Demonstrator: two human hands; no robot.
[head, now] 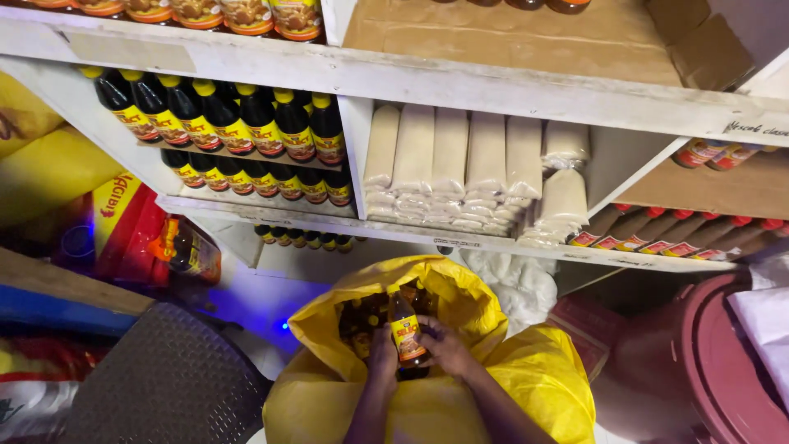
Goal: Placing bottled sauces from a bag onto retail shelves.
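Note:
Both my hands reach into the mouth of a big yellow plastic bag [509,370] at the bottom centre. Between them stands a small bottle of amber liquid [404,327] with an orange label. My right hand [448,347] grips it from the right. My left hand [381,349] touches its lower left side. More bottles of the same kind [362,322] lie inside the bag, partly hidden in shadow.
White shelves [460,82] rise in front of me. Dark bottles with yellow caps [238,119] fill the left bays, pale packets [468,168] the middle one, red-capped bottles [674,234] the right. A maroon tub [707,370] stands right, a dark woven chair [164,378] left.

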